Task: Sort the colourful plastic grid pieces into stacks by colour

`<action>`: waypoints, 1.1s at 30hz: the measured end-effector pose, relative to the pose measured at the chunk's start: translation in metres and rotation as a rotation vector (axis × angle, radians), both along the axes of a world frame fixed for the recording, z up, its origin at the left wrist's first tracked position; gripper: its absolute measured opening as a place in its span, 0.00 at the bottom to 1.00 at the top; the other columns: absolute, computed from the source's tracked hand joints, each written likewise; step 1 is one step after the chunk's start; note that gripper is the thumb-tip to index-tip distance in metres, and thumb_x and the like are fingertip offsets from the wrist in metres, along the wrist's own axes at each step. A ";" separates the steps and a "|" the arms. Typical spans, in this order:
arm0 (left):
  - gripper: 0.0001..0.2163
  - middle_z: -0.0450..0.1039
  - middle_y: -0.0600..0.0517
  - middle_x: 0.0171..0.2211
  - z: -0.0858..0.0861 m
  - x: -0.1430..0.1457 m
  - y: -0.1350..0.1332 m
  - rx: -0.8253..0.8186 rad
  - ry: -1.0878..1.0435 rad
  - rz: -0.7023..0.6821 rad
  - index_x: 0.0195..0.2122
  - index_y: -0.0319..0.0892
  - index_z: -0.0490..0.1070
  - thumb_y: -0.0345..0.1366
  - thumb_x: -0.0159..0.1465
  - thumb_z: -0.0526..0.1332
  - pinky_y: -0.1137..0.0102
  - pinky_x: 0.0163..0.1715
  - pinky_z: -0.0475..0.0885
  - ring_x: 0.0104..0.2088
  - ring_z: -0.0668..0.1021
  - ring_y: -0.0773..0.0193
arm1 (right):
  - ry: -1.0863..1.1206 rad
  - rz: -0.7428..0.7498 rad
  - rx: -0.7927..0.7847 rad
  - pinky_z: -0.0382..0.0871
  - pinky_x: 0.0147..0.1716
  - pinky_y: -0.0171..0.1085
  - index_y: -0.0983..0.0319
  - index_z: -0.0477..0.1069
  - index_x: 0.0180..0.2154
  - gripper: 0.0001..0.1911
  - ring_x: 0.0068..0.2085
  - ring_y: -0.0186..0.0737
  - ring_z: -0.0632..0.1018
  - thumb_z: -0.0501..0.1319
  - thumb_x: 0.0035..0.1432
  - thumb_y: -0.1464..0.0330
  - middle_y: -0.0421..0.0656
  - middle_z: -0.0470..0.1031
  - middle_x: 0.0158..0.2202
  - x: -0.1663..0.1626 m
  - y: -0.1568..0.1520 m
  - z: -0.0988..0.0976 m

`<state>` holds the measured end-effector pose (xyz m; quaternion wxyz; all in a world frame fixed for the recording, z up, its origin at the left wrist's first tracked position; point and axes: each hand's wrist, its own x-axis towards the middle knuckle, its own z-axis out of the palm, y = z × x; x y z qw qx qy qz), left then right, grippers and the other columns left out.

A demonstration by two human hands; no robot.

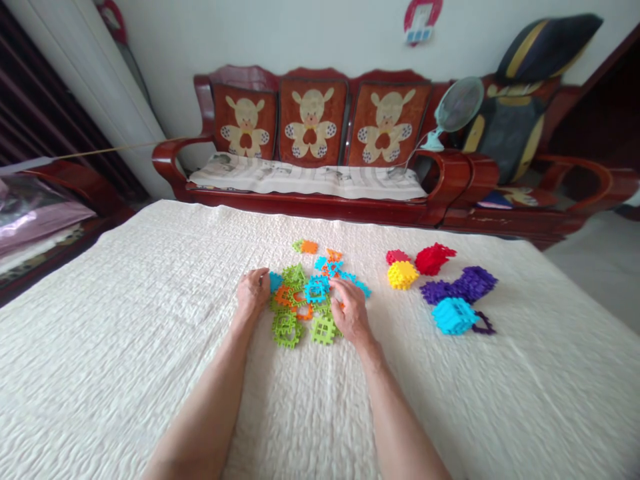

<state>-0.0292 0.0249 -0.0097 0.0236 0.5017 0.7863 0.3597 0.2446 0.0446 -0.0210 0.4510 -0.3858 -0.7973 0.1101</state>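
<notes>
A loose pile of plastic interlocking tiles with toothed edges lies between my hands. My left hand [253,289] is at the pile's left side, its curled fingers at the edge of a solid blue tile [275,282]. On the other side, my right hand [350,308] pinches a blue window-like tile [317,289] by its right edge. Green tiles [324,329] lie nearest me, with an orange tile [284,296] among them. Further blue tiles [356,283] spread behind my right hand. A small green and orange pair [309,247] sits at the far side.
To the right stand colour-sorted stacks: yellow [403,274], red [433,259], purple [473,285] and light blue [453,316]. All rest on a quilted cream cover [150,347]. Behind it is a wooden sofa [300,205] with bear cushions, and a small fan [460,105].
</notes>
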 end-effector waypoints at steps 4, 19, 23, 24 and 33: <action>0.17 0.82 0.46 0.42 -0.002 0.000 0.001 -0.050 0.010 -0.053 0.45 0.43 0.81 0.39 0.65 0.53 0.62 0.49 0.74 0.41 0.81 0.57 | -0.087 0.019 -0.076 0.59 0.63 0.53 0.59 0.70 0.57 0.23 0.63 0.49 0.70 0.53 0.61 0.71 0.48 0.75 0.59 -0.005 -0.004 0.000; 0.18 0.82 0.45 0.45 0.003 0.005 0.006 -0.080 -0.016 0.024 0.47 0.43 0.80 0.36 0.66 0.51 0.63 0.52 0.73 0.48 0.81 0.55 | -0.288 0.093 -0.185 0.55 0.64 0.60 0.60 0.70 0.58 0.31 0.65 0.56 0.68 0.58 0.50 0.74 0.49 0.72 0.62 -0.008 0.009 0.017; 0.18 0.82 0.46 0.44 0.003 0.006 0.005 -0.072 -0.022 0.046 0.48 0.44 0.80 0.36 0.65 0.52 0.62 0.52 0.73 0.47 0.81 0.56 | -0.328 0.118 -0.168 0.55 0.64 0.60 0.57 0.73 0.53 0.26 0.61 0.54 0.71 0.59 0.51 0.73 0.47 0.78 0.55 -0.013 0.012 0.020; 0.18 0.82 0.46 0.44 0.004 0.007 0.005 -0.071 -0.022 0.050 0.48 0.44 0.80 0.36 0.65 0.52 0.62 0.52 0.73 0.47 0.81 0.56 | -0.314 0.115 -0.153 0.56 0.64 0.59 0.57 0.74 0.52 0.24 0.60 0.53 0.72 0.60 0.52 0.72 0.47 0.79 0.54 -0.012 0.011 0.020; 0.18 0.81 0.45 0.44 0.002 0.003 0.005 -0.101 -0.042 0.037 0.48 0.44 0.80 0.37 0.64 0.53 0.62 0.50 0.74 0.45 0.80 0.54 | -0.026 -0.122 -0.054 0.70 0.58 0.50 0.60 0.70 0.56 0.24 0.56 0.50 0.75 0.59 0.58 0.65 0.52 0.75 0.54 0.032 -0.036 0.031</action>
